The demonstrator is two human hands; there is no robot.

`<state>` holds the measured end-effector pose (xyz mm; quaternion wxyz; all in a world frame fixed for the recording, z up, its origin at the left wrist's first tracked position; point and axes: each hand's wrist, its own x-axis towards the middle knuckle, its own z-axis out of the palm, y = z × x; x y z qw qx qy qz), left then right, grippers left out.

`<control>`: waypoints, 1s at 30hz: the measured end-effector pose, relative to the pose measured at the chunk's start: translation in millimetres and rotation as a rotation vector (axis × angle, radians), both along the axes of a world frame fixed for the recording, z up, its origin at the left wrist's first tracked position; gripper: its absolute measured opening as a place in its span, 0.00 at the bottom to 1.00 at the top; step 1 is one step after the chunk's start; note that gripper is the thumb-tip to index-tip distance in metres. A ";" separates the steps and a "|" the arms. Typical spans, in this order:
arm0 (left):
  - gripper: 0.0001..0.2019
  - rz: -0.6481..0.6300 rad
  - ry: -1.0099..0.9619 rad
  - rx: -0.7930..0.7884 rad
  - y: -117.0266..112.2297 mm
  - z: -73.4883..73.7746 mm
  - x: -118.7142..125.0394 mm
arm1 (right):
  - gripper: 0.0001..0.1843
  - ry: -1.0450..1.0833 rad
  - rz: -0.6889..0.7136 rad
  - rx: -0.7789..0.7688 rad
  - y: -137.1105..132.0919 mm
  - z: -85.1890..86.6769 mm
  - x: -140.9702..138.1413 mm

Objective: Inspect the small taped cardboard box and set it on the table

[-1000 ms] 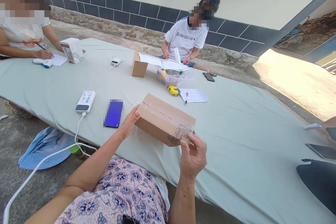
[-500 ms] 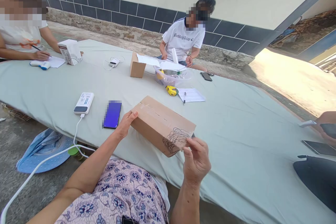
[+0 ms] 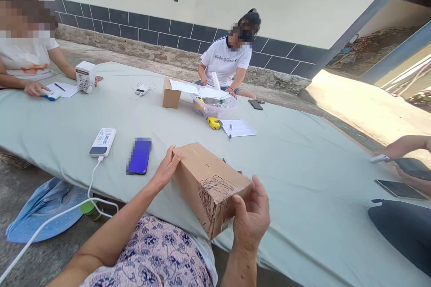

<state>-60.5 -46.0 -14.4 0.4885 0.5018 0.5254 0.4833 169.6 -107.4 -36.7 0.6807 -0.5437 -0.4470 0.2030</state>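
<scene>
I hold a taped brown cardboard box (image 3: pixel 205 184) with black scribbles on one face, lifted just above the near edge of the cloth-covered table (image 3: pixel 303 166). My left hand (image 3: pixel 165 168) grips its far left end, fingers curled over the top edge. My right hand (image 3: pixel 252 215) clasps the near right corner, thumb on the scribbled face. The box is tilted, its scribbled face turned toward me.
A phone with a blue screen (image 3: pixel 139 156) and a white power bank (image 3: pixel 102 141) with a cable lie left of the box. Farther off sit a yellow tape measure (image 3: pixel 213 122), papers with a pen (image 3: pixel 237 128), a clear tub (image 3: pixel 213 105), a small carton (image 3: pixel 170 94). Two seated people and another person's arm (image 3: pixel 400 148) border the table.
The box has been turned and tipped so its scribbled face points toward me, and my right hand has moved from pinching its corner to clasping it. The view has tilted upward.
</scene>
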 end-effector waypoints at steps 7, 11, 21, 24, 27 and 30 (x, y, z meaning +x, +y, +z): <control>0.43 -0.188 0.223 0.232 -37.0 15.2 21.0 | 0.33 0.052 -0.040 0.020 0.7 8.6 -33.7; 0.42 -0.328 0.130 0.298 -41.2 21.2 21.7 | 0.31 0.015 -0.073 0.018 5.1 8.5 -44.3; 0.29 -0.163 0.184 0.365 -32.1 14.4 23.0 | 0.13 -0.047 -0.019 0.111 3.0 12.1 -40.3; 0.28 -0.109 0.166 0.399 -30.9 12.4 19.4 | 0.11 -0.081 0.024 0.153 2.2 13.6 -43.4; 0.28 -0.072 0.142 0.409 -29.7 13.1 15.4 | 0.10 -0.099 0.070 0.177 3.3 12.6 -45.9; 0.28 -0.027 0.108 0.411 -27.5 13.5 11.2 | 0.12 -0.107 0.149 0.174 5.5 9.7 -46.2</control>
